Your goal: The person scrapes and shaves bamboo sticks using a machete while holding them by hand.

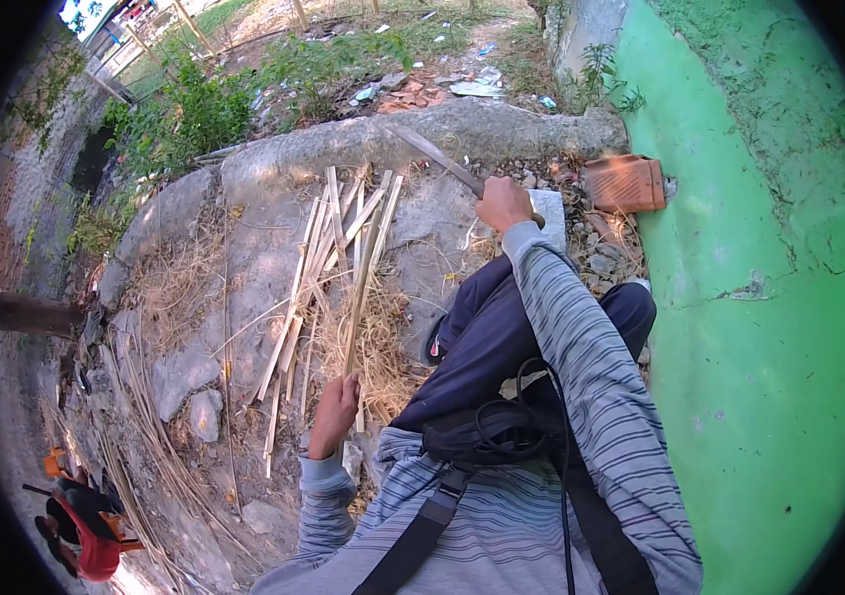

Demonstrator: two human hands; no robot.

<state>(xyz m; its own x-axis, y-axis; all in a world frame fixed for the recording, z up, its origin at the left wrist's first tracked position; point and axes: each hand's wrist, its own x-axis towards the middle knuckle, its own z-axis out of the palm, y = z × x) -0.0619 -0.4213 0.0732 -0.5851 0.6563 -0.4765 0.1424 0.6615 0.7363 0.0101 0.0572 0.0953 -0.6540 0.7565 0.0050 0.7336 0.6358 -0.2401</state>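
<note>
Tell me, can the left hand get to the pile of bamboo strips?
Probably yes: the left hand already holds one bamboo strip, and the pile of bamboo strips lies just ahead with nothing between.

One head-worn fisheye view looks steeply down from above the person's chest, facing forward over the concrete slab [264, 248]; the green wall [770, 327] bends along the right rim, weeds at the top edge.
</note>
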